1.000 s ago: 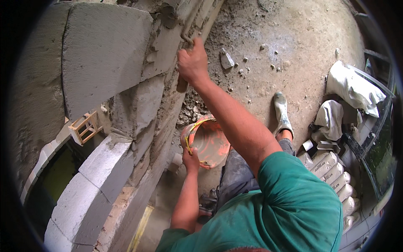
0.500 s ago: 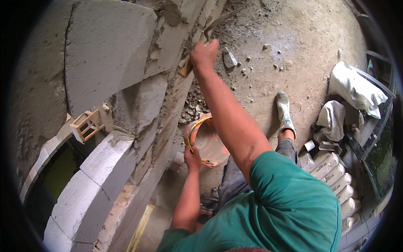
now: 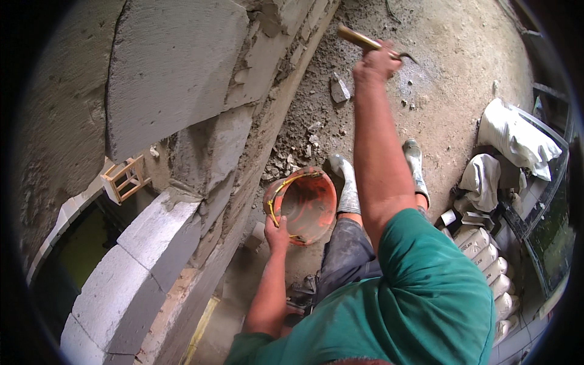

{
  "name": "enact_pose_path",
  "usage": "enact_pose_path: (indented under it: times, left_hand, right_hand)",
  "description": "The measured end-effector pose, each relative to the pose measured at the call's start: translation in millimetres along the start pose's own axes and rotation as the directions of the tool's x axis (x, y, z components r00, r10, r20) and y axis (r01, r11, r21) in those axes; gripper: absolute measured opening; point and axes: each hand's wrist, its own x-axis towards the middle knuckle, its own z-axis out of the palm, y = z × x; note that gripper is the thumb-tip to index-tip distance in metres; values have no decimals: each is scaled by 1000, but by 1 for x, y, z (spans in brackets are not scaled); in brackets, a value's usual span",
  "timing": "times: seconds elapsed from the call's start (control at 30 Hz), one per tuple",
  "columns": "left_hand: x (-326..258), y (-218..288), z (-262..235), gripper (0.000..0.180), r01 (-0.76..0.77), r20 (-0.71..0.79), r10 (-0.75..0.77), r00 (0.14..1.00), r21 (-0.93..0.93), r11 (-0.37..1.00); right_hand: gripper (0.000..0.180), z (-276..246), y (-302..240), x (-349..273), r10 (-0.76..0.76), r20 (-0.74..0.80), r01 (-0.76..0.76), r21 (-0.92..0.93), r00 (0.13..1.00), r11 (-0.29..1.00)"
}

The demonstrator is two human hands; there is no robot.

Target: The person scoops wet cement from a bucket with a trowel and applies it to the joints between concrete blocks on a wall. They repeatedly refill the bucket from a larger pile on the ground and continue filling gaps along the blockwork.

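Observation:
My left hand point(image 3: 277, 235) is closed on the near left rim of an orange bucket point(image 3: 329, 210), where its yellow handle point(image 3: 275, 204) lies. The bucket is tilted, and grey mortar coats its inside. Out in front, my raised right hand point(image 3: 376, 64) grips a trowel point(image 3: 358, 38). Its wooden handle end points to the left, and the thin dark metal neck sticks out to the right of my fist. The blade is blurred and hard to make out. Left of both hands rises a wall of grey blocks point(image 3: 176, 67) with rough mortar in its joints.
Rubble point(image 3: 292, 155) lies along the wall's foot, near a loose block piece point(image 3: 339, 89). My boots point(image 3: 348, 185) stand on the dusty floor. White sacks point(image 3: 514, 137) and several stacked bags point(image 3: 480, 252) line the right. A wooden frame point(image 3: 126, 180) sits in the wall opening.
My right hand has swung away from the wall to the right, and the trowel has turned so its handle points left. My left hand stays on the bucket, whose inside now shows more.

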Motion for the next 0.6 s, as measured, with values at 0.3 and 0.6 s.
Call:
enact_pose_path:
  times: [0.3,0.6]
  left_hand:
    - [11,0,-5,35,51,63,-50,997,-4,999]
    - [17,13,-5,26,-33,43,34,999,-7,999]
  right_hand:
    - [40,13,47,-1,59,180,-28,-170,982,985]
    - [47,28,52,-12,15,316,99,-342,949,934]
